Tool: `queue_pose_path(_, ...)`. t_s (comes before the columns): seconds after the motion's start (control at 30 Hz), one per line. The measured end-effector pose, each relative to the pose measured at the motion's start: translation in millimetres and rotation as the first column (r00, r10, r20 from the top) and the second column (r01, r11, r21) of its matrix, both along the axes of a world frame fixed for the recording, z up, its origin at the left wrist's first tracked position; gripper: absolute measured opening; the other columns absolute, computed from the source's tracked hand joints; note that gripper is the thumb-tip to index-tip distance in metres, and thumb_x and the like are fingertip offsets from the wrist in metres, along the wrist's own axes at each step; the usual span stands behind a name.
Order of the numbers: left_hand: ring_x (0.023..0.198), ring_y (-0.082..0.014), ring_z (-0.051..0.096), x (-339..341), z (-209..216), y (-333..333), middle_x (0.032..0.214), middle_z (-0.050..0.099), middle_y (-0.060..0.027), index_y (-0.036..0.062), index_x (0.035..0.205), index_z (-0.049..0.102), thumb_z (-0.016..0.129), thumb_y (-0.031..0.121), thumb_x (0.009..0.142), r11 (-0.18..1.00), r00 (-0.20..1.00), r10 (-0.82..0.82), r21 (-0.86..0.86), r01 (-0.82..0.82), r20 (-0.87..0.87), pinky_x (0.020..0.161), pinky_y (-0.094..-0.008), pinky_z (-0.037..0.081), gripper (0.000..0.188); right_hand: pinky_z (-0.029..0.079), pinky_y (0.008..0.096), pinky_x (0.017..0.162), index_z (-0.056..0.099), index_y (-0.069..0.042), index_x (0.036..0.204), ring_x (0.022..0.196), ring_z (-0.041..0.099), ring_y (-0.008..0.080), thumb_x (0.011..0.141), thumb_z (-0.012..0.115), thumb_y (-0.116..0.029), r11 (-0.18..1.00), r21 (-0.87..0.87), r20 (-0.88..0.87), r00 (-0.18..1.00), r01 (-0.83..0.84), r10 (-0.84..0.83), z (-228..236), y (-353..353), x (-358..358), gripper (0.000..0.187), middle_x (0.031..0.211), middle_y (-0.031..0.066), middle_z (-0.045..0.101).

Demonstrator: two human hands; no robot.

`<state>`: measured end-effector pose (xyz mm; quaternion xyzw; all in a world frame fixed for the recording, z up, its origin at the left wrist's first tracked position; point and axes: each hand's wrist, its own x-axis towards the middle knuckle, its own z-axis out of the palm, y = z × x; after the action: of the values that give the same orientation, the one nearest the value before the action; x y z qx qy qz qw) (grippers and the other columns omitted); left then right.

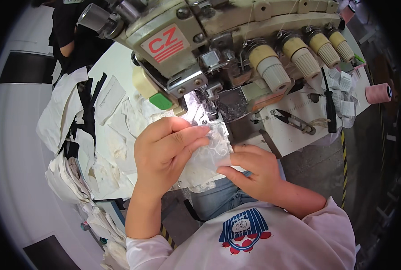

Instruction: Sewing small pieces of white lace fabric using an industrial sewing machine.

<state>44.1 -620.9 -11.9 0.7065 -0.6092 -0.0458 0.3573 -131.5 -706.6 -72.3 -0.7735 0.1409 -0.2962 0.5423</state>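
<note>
A piece of sheer white lace fabric (pixel 202 164) is held between my two hands, just in front of the lit needle area of a cream overlock sewing machine (pixel 173 20). Thumb and fingers of my left hand (pixel 162 155) pinch its upper edge close to the machine's foot. On the other side, my right hand (pixel 256 173) grips the right edge between thumb and fingers. The fabric's lower part hangs over the table edge above my lap. My left fingers hide part of the stitching spot.
Thread snips (pixel 295 122), a black screwdriver (pixel 330 110) and a pink thread spool (pixel 378 93) lie at the right. Several tension dials (pixel 272 74) jut from the machine. White fabric pieces (pixel 63 110) are heaped at the left. Another person (pixel 67 38) is at the upper left.
</note>
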Motion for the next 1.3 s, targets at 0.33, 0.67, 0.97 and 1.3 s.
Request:
queue_pose_path(0.33, 0.062, -0.0195, 0.06, -1, 3, -6, 0.07, 0.06, -0.0037, 0.0086, 0.084, 0.07, 0.078, 0.01, 0.068, 0.999, 0.997, 0.012, 0.033, -0.014, 0.082, 0.053, -0.0299, 0.047, 0.018, 0.045, 0.0333, 0.054, 0.065, -0.003, 0.082, 0.061, 0.057, 0.0247, 0.079, 0.07, -0.01, 0.997, 0.082, 0.006, 1.0, 0.009, -0.009, -3, 6, -5, 0.009, 0.071, 0.0085, 0.061)
queue_pose_path(0.67, 0.058, -0.0188, 0.058, -4, 0, -9, 0.069, 0.06, -0.004, 0.0081, 0.08, 0.068, 0.081, 0.012, 0.066, 0.997, 0.994, 0.072, 0.025, -0.074, 0.078, 0.051, -0.0295, 0.046, 0.019, 0.047, 0.0313, 0.055, 0.067, -0.002, 0.086, 0.061, 0.059, 0.0236, 0.079, 0.071, -0.008, 0.991, 0.128, 0.02, 0.999, 0.036, -0.039, -3, 7, -6, 0.01, 0.074, 0.0099, 0.064)
queue_pose_path(0.97, 0.061, -0.0198, 0.057, -12, -2, -7, 0.075, 0.062, -0.0033, 0.0097, 0.081, 0.068, 0.081, 0.015, 0.064, 0.992, 0.98, 0.116, 0.038, -0.124, 0.163, 0.053, -0.031, 0.045, 0.022, 0.047, 0.0307, 0.056, 0.068, -0.002, 0.086, 0.061, 0.06, 0.0226, 0.079, 0.07, -0.007, 0.985, 0.171, -0.011, 1.0, 0.026, -0.024, -4, 6, -6, 0.009, 0.073, 0.0095, 0.064)
queue_pose_path(1.3, 0.085, -0.0183, 0.059, -27, -6, 4, 0.102, 0.067, -0.0032, 0.0075, 0.1, 0.069, 0.063, 0.016, 0.067, 0.999, 0.818, 0.038, -0.033, -0.023, 0.574, 0.072, -0.0308, 0.041, 0.035, 0.047, 0.0312, 0.058, 0.067, -0.002, 0.087, 0.063, 0.062, 0.0221, 0.08, 0.07, -0.008, 0.978, 0.21, -0.023, 1.0, 0.02, -0.015, -2, 5, -8, 0.01, 0.075, 0.0092, 0.065)
